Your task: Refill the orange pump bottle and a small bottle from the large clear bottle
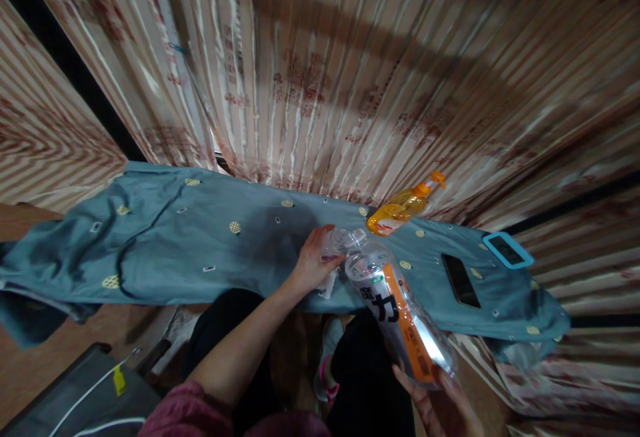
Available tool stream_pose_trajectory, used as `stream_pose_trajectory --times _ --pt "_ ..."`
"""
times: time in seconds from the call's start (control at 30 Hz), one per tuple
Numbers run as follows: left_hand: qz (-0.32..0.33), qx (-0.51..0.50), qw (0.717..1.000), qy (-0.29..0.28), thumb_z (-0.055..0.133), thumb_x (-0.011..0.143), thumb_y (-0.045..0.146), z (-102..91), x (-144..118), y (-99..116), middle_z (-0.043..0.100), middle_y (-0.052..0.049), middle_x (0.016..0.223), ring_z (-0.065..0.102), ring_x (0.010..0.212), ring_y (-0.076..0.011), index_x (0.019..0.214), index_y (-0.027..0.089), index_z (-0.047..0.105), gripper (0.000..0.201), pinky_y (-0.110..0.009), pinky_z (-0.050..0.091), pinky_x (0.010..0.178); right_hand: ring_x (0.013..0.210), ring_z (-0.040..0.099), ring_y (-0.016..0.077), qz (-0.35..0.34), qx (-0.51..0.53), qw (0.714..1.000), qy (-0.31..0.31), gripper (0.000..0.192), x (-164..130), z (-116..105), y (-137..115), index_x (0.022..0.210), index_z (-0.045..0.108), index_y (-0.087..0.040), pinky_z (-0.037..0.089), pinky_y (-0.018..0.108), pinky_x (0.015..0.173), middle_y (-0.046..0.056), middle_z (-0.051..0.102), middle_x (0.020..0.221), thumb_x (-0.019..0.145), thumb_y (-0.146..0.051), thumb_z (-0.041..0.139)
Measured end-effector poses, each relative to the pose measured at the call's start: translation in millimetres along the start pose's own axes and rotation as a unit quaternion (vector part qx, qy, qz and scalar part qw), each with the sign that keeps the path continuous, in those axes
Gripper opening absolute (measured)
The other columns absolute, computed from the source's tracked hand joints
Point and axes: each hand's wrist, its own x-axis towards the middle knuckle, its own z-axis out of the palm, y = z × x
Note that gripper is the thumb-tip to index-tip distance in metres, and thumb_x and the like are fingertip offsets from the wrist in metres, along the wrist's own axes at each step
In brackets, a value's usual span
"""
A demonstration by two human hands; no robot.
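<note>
Overhead, a pleated curtain [350,70], beige with reddish print and pale stripes, fills the whole back of the view and hangs down behind the work surface; a dark gap shows at upper left. Next, a blue-grey cloth [175,243] with small round yellow motifs covers a long narrow surface running left to right, rumpled at its left end and draped over the right end. Brown floor [40,357] shows below the left part, with a dark case [85,390] and a white cable [90,393] bearing a yellow tag at lower left. On the cloth: an orange pump bottle [403,207] lying on its side against the curtain; a black phone [460,280] lying flat to the right; a tablet [507,250] in a light blue frame at the far right edge, just beside the curtain. Held item: a large clear bottle [400,310] with an orange label and bold black characters, tilted, its neck over the cloth's near edge and its base low toward the wearer. Left hand [315,263]: forearm stretched forward from a dark red sleeve, fingers closed around the neck and cap end of the bottle. Right hand [445,403]: palm up at lower right, fingers cupped under the base, bearing it from beneath. Dark trousers and a shoe [327,363] with pink trim show below the bottle.
</note>
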Motion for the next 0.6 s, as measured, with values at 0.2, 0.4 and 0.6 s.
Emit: stream_pose_trajectory --times 0.2,0.4,0.6 --pt "-0.001 -0.006 1.000 0.007 0.074 0.076 0.032 0.4 0.4 -1.8 0.061 -0.011 0.124 0.059 0.118 -0.0292 0.126 0.019 0.052 0.057 -0.045 0.047 0.104 0.096 0.072 0.0292 -0.002 0.024 1.000 -0.019 0.044 -4.5 -2.1 1.1 0.107 0.075 -0.033 0.060 0.051 0.085 0.004 0.077 0.109 0.065 -0.031 0.086" --pt "-0.009 -0.006 1.000 0.006 0.074 0.075 0.032 0.0 1.0 -1.2 0.061 -0.011 0.125 0.059 0.118 -0.0292 0.127 0.019 0.053 0.057 -0.045 0.047 0.104 0.098 0.073 0.0313 -0.017 -0.012 1.000 -0.015 0.055 -7.3 3.0 3.5 0.117 0.069 -0.034 0.062 0.040 0.079 0.005 0.077 0.112 0.064 -0.041 0.087" --pt "-0.011 -0.002 1.000 0.004 0.075 0.074 0.030 0.1 1.4 -0.9 0.062 -0.010 0.122 0.059 0.117 -0.0287 0.126 0.020 0.053 0.058 -0.044 0.047 0.103 0.101 0.071 0.0369 -0.021 -0.059 0.998 -0.028 0.069 -5.4 -3.1 3.7 0.121 0.066 -0.032 0.051 0.051 0.096 0.010 0.074 0.119 0.060 -0.055 0.085"
